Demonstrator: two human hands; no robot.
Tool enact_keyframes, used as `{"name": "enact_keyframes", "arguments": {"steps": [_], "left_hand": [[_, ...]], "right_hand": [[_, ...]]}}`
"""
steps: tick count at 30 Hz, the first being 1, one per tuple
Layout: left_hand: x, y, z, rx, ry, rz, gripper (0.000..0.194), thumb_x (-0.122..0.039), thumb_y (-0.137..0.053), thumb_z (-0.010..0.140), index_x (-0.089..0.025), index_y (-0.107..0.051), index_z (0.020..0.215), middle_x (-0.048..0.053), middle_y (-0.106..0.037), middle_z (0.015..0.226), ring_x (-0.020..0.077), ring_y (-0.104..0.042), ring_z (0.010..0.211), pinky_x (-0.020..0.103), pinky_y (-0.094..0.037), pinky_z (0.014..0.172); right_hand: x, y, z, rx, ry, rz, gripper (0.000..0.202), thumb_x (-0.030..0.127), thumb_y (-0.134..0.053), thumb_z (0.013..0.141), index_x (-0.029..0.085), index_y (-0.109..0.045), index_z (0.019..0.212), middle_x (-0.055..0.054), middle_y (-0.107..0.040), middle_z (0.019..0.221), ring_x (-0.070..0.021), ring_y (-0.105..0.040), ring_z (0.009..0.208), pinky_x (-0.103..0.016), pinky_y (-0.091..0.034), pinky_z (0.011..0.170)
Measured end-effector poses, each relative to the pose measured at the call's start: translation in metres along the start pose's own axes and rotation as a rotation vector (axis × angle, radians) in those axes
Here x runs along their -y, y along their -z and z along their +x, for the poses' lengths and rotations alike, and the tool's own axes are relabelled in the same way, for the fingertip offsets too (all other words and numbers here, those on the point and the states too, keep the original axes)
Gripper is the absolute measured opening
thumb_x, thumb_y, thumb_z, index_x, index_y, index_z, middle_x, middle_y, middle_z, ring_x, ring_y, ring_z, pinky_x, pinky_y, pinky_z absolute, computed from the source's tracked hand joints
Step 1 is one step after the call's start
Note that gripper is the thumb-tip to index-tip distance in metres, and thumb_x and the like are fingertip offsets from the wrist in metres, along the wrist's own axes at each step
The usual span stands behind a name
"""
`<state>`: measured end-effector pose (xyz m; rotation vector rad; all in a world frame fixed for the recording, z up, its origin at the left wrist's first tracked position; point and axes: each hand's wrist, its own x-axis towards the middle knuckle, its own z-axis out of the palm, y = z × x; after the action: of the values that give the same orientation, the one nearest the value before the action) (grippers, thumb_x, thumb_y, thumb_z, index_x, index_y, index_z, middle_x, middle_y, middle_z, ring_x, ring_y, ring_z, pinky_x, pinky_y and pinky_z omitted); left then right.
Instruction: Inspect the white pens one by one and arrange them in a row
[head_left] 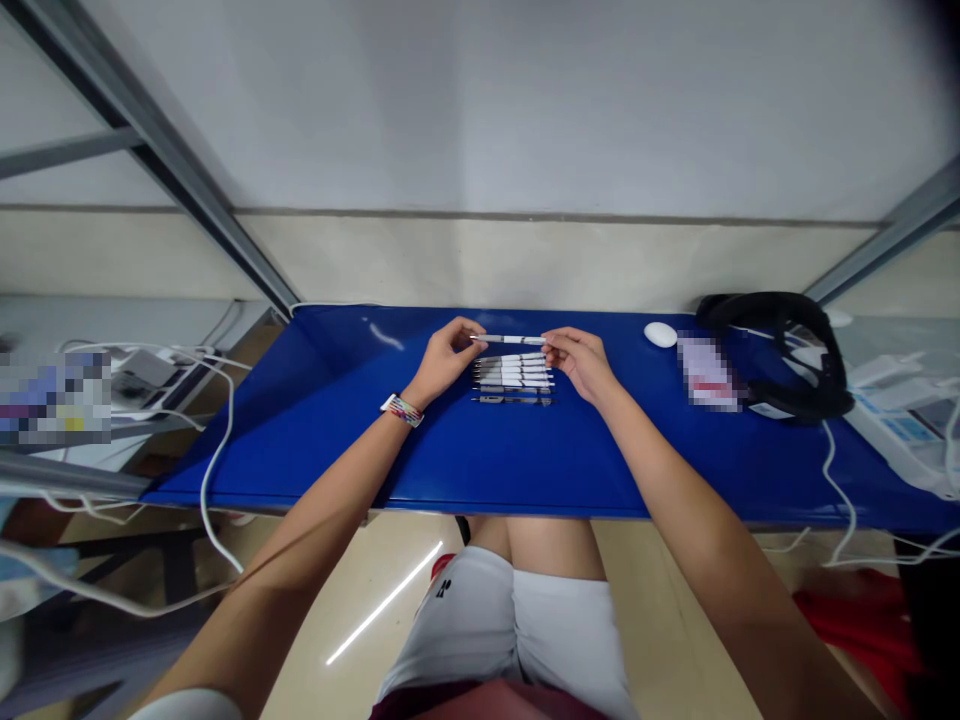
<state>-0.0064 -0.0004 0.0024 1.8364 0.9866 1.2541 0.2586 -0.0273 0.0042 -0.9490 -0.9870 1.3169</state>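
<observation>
Between my two hands a white pen (514, 340) lies level, pointing left and right. My left hand (448, 355) pinches its left end between thumb and fingers. At the other end, the fingers of my right hand (581, 360) close on the pen. Just nearer to me, a row of several white pens (512, 370) lies side by side on the blue table, parallel to the held one. A dark grey pen (514, 400) is the closest of the row. My right fingertips hide some of the pens' right ends.
The blue table (465, 465) runs up to the wall. To the right are a white mouse (660, 334), a blurred pinkish packet (707, 372), a black headband-like device (836, 365) and a white power strip (900, 430). A white cable (223, 440) hangs past the left edge.
</observation>
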Motion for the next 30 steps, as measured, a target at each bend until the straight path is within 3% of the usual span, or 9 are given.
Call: {"name": "enact_keyframes", "arguments": {"steps": [6,8,12,15,19,23,27,30], "left_hand": [[-0.0036,-0.0003,-0.0003,0.051,-0.015,-0.038,0.038,-0.037,-0.075,0.094,-0.023,-0.069,0.129,0.007,-0.076,0.101,0.0202,-0.07,0.092,0.033,-0.051,0.085],[-0.0048,0.0005,-0.0001,0.046,-0.023,-0.034,0.041,-0.036,-0.077,0.092,-0.023,-0.069,0.13,0.007,-0.076,0.105,0.0211,-0.071,0.096,0.034,-0.051,0.087],[-0.0046,0.0018,0.0008,0.054,0.029,-0.02,0.031,-0.041,-0.068,0.099,-0.022,-0.072,0.122,0.005,-0.075,0.088,0.0195,-0.07,0.084,0.034,-0.052,0.085],[-0.0038,0.0021,0.0012,0.038,-0.017,-0.004,0.046,-0.036,-0.078,0.091,-0.023,-0.068,0.134,0.007,-0.078,0.106,0.0216,-0.072,0.097,0.035,-0.052,0.091],[-0.0043,0.0026,0.0013,0.047,0.001,0.003,0.032,-0.039,-0.066,0.101,-0.021,-0.072,0.127,0.007,-0.079,0.098,0.0212,-0.073,0.094,0.036,-0.053,0.092],[-0.0045,0.0026,0.0014,0.044,-0.043,0.001,0.045,-0.031,-0.078,0.091,-0.023,-0.07,0.134,0.01,-0.08,0.117,0.0233,-0.073,0.11,0.037,-0.053,0.098],[-0.0011,0.0021,0.0014,0.043,0.06,0.018,0.028,-0.043,-0.071,0.097,-0.02,-0.081,0.112,0.009,-0.082,0.099,0.0227,-0.074,0.096,0.038,-0.054,0.094],[0.0012,0.0021,0.0013,0.03,0.088,0.019,0.027,-0.044,-0.079,0.091,-0.02,-0.084,0.103,0.009,-0.083,0.1,0.0225,-0.073,0.091,0.037,-0.055,0.088]], "right_hand": [[-0.0016,0.0,0.0012,-0.007,-0.002,0.02,0.025,0.033,-0.092,0.07,0.018,-0.08,0.085,-0.004,-0.072,0.075,-0.0128,-0.062,0.066,-0.028,-0.054,0.066],[-0.0021,-0.0001,0.0013,-0.005,-0.011,0.015,0.026,0.033,-0.092,0.07,0.018,-0.08,0.086,-0.004,-0.072,0.076,-0.0127,-0.063,0.066,-0.028,-0.055,0.067],[-0.0034,0.0005,0.002,0.009,-0.017,0.012,0.026,0.034,-0.093,0.07,0.018,-0.08,0.087,-0.003,-0.072,0.075,-0.0129,-0.063,0.066,-0.028,-0.055,0.065],[-0.0043,0.0013,0.0025,-0.001,-0.003,0.021,0.026,0.034,-0.093,0.07,0.019,-0.081,0.086,-0.003,-0.073,0.074,-0.0134,-0.063,0.066,-0.028,-0.055,0.065],[-0.0047,0.0017,0.0029,0.005,-0.003,0.028,0.027,0.034,-0.094,0.069,0.018,-0.081,0.087,-0.003,-0.073,0.074,-0.013,-0.063,0.066,-0.027,-0.055,0.066],[-0.0042,0.0011,0.0029,-0.001,-0.004,0.021,0.026,0.033,-0.093,0.071,0.018,-0.081,0.087,-0.004,-0.073,0.075,-0.013,-0.063,0.066,-0.028,-0.054,0.065],[-0.0037,0.0006,0.0019,0.001,0.0,0.006,0.025,0.034,-0.092,0.071,0.019,-0.079,0.087,-0.003,-0.072,0.075,-0.0139,-0.063,0.067,-0.029,-0.054,0.065],[-0.0038,0.0,0.0012,0.0,0.002,0.003,0.023,0.032,-0.092,0.071,0.019,-0.08,0.086,-0.003,-0.071,0.074,-0.0138,-0.062,0.067,-0.029,-0.054,0.065]]}}
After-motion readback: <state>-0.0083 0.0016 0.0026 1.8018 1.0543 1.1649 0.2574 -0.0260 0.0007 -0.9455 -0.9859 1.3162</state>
